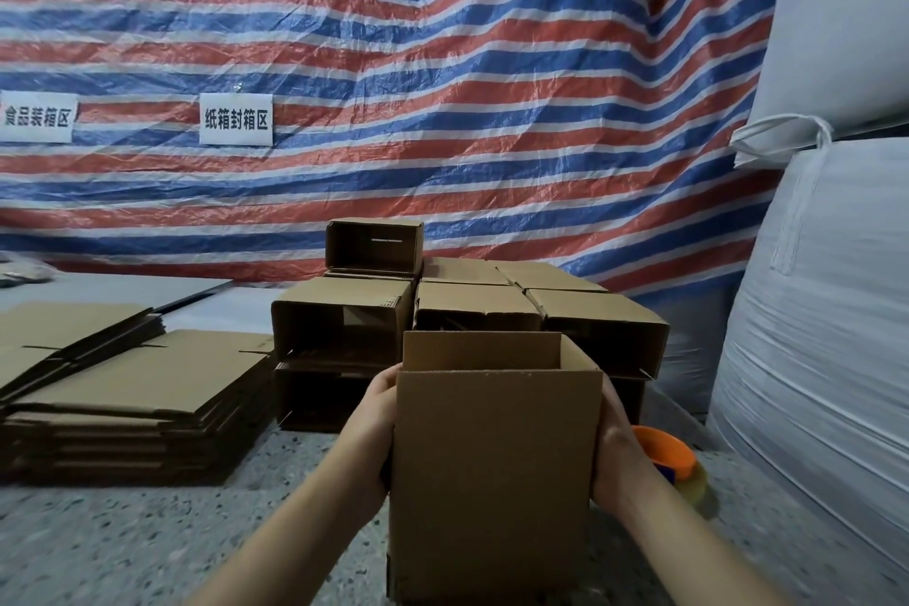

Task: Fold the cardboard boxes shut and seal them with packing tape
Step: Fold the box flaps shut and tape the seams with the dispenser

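An open-topped cardboard box (pixel 492 458) stands upright in front of me, its top flaps raised. My left hand (pixel 375 428) lies flat against its left side, fingers reaching up toward the rim. My right hand (pixel 621 458) presses flat on the right side; its fingertips are hidden behind the box. An orange tape dispenser (pixel 664 450) with a roll of clear packing tape (pixel 694 490) lies on the surface just right of my right hand.
Several assembled boxes (pixel 492 305) are stacked behind the held one. A pile of flat unfolded cartons (pixel 137 389) lies at the left. Large white sacks (pixel 816 310) crowd the right side. A striped tarp (pixel 442 89) hangs behind the speckled work surface (pixel 147 546).
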